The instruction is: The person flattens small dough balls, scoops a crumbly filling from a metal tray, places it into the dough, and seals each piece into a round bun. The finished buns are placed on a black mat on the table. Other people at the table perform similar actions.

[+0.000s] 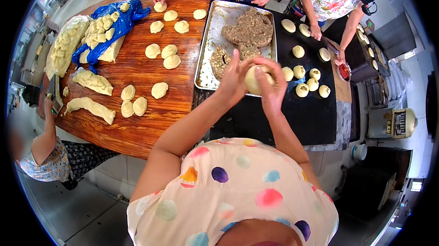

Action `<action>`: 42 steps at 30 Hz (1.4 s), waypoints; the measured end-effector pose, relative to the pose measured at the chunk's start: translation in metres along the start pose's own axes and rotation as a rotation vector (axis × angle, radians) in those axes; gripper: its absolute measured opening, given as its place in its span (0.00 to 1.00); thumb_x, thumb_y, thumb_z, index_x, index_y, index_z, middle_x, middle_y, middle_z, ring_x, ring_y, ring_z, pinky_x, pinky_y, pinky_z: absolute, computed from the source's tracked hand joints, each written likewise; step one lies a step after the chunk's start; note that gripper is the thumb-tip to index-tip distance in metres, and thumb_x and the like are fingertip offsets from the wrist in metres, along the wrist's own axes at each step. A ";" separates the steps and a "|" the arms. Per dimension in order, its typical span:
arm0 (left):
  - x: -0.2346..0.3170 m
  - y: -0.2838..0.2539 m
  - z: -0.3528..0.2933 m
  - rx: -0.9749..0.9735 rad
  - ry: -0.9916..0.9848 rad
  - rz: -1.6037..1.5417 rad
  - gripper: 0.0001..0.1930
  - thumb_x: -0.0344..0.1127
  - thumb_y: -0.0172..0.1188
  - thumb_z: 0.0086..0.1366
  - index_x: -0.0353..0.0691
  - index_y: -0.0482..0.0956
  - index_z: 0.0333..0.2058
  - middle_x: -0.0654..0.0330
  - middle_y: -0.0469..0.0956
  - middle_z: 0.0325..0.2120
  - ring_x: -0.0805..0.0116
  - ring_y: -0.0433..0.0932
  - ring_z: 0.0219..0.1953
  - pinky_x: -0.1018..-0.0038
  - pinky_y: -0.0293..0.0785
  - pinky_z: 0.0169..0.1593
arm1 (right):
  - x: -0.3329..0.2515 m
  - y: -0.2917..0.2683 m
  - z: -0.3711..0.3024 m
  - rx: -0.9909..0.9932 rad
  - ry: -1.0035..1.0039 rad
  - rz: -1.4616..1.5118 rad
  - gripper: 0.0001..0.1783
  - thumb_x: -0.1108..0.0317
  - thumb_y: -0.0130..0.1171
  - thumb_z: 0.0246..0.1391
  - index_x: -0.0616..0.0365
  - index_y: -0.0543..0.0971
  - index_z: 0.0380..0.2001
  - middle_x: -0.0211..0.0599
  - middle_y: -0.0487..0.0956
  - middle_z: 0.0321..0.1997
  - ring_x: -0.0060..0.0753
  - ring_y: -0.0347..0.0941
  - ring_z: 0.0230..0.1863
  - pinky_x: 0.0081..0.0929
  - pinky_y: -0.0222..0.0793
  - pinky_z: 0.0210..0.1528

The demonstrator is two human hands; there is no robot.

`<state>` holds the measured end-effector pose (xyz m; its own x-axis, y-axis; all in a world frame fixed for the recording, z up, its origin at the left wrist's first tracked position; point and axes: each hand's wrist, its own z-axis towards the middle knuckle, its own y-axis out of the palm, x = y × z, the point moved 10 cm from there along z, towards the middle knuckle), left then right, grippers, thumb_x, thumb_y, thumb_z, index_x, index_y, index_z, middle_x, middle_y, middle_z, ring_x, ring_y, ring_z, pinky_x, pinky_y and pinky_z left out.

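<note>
A round, pale ball of dough is held between my two hands, over the near right corner of a metal tray. My left hand cups it from the left, with the thumb raised. On the other side my right hand curls its fingers over the top, its thumb lying against the dough. A large mound of brownish chopped filling sits in the tray, with a smaller heap of filling nearer to me. Whether the ball has filling inside is hidden.
On the wooden table lie flattened dough rounds, long dough strips and dough pieces on blue plastic. Several filled balls stand on the black surface at right. Co-workers stand at far left, across and far right.
</note>
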<state>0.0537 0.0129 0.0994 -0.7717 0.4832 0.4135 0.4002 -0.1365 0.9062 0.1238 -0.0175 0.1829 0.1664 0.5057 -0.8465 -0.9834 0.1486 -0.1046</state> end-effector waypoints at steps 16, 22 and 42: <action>-0.016 -0.038 -0.008 0.286 0.059 0.044 0.26 0.59 0.41 0.72 0.44 0.70 0.52 0.59 0.76 0.45 0.65 0.77 0.49 0.68 0.78 0.48 | 0.011 0.019 -0.013 -0.012 0.001 0.067 0.18 0.71 0.66 0.50 0.60 0.76 0.45 0.41 0.79 0.49 0.46 0.73 0.56 0.40 0.65 0.60; -0.034 -0.027 0.002 0.076 -0.189 0.070 0.32 0.64 0.35 0.71 0.41 0.69 0.54 0.55 0.76 0.48 0.62 0.77 0.50 0.64 0.75 0.54 | 0.010 0.010 -0.015 -0.164 -0.126 -0.034 0.10 0.74 0.66 0.50 0.57 0.74 0.33 0.39 0.81 0.39 0.35 0.76 0.47 0.44 0.63 0.63; -0.070 -0.023 0.022 0.080 -0.240 0.009 0.30 0.63 0.36 0.71 0.42 0.68 0.53 0.56 0.75 0.49 0.60 0.77 0.50 0.63 0.75 0.54 | 0.024 -0.017 -0.020 -0.237 -0.104 -0.127 0.18 0.67 0.41 0.66 0.66 0.80 0.42 0.46 0.80 0.49 0.44 0.72 0.59 0.46 0.55 0.69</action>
<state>0.1094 0.0013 0.0478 -0.6319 0.6752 0.3804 0.4520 -0.0776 0.8886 0.1427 -0.0244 0.1536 0.2842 0.5818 -0.7620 -0.9417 0.0199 -0.3360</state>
